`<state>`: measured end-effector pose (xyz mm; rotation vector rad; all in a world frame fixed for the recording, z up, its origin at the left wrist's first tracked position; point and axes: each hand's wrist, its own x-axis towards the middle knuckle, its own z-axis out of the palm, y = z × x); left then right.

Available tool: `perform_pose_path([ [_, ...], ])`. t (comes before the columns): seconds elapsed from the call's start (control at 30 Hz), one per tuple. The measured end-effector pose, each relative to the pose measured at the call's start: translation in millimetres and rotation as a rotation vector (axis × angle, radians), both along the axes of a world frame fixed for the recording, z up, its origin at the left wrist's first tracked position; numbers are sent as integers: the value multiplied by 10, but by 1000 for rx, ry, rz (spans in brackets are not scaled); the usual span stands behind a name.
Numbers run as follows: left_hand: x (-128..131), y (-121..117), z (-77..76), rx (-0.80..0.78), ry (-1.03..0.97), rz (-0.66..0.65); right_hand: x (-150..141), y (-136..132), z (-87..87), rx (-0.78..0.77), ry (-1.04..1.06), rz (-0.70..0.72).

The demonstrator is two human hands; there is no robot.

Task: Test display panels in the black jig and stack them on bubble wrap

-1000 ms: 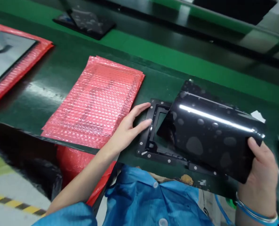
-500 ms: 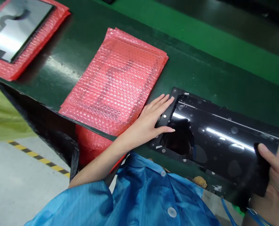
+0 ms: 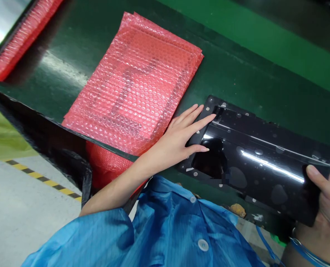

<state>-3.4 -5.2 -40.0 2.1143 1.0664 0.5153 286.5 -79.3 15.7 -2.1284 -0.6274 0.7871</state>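
A glossy black screen-like panel (image 3: 259,178) with pale blotches lies over a flat black plate (image 3: 231,109) dotted with small light spots. My left hand (image 3: 183,133) is open, fingers spread, resting at the left end of the plate; its index fingertip reaches the panel's upper left corner. At the opposite end, my right hand (image 3: 329,200) grips the panel's edge, thumb on top and the other fingers mostly hidden beneath. Left of my left hand lies a stack of red bubble-wrap bags (image 3: 134,85), with dark shapes showing through.
At the upper left, a silvery flat panel (image 3: 3,22) sits on more red bubble wrap (image 3: 28,40). A black-lined container (image 3: 56,144) holding red wrap (image 3: 106,167) is below the edge of the green table (image 3: 78,48). A yellowish lump (image 3: 238,210) lies near the front edge.
The view has shifted, so the bubble-wrap bags sit higher. My left index finger has slid toward the panel's upper corner. My right hand keeps its grip.
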Motion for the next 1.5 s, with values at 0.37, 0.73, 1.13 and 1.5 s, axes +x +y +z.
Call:
perform_pose_path([
  [0.37, 43, -15, 10, 57, 82, -14, 30, -2, -2, 81, 14, 12],
  [0.73, 58, -36, 31, 67, 126, -27, 63, -54, -76, 68, 102, -37],
  [1.13, 82, -50, 20, 116, 143, 12, 75, -15, -50, 11, 117, -22],
  [1.5, 73, -35, 1, 130, 140, 14, 784, 124, -3, -492, -402, 604],
])
